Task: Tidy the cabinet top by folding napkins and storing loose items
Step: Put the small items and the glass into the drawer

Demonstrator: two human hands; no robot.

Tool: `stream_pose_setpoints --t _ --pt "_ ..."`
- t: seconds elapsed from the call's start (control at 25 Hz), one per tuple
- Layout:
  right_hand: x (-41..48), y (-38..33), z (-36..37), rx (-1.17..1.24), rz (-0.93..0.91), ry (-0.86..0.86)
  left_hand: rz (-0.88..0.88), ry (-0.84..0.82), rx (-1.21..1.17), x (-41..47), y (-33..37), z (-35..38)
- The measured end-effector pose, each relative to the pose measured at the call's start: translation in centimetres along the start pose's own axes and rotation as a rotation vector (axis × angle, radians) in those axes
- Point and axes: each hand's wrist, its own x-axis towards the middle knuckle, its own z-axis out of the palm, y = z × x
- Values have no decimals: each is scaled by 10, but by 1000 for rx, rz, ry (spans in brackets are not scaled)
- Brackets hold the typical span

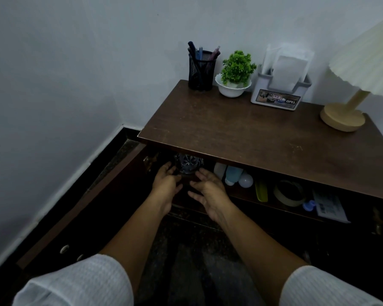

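Observation:
A cut-glass jar (188,164) stands on the shelf inside the open cabinet, just under the wooden top (241,133). My left hand (167,183) and my right hand (208,191) hover on either side of it, fingers apart, holding nothing. Whether the fingertips touch the glass is unclear in the dark. Folded white napkins (285,67) stand in a grey holder (276,97) at the back of the top. Further right on the shelf lie bottles (231,174), a bulb (245,180), a green case (261,192), a tape roll (289,193) and a paper pack (329,205).
A black mesh pen cup (201,70), a small green plant in a white bowl (234,81) and a cream lamp (343,117) stand along the back of the top. The left cabinet door (80,208) swings open toward the white wall. Dark floor lies below.

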Motion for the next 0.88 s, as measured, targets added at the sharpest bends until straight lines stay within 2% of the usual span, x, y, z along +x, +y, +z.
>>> stream_pose_setpoints --t 0.2,0.36,0.48,0.6,0.72,0.88 --pt "-7 -1 -1 -83 17 -26 -1 24 116 -10 7 -2" --pt "-33 -3 8 -190 23 -63 20 6 325 -43 27 -9" --pt "-64 -15 23 -258 17 -106 130 -45 571 -77 56 -26" --pt "-99 -27 42 -290 22 -169 281 -58 696 -118 87 -65" --pt "-131 -24 58 -349 29 -266 380 47 764 -153 102 -126" --pt "-162 2 83 -465 48 -387 316 244 798 -180 101 -193"
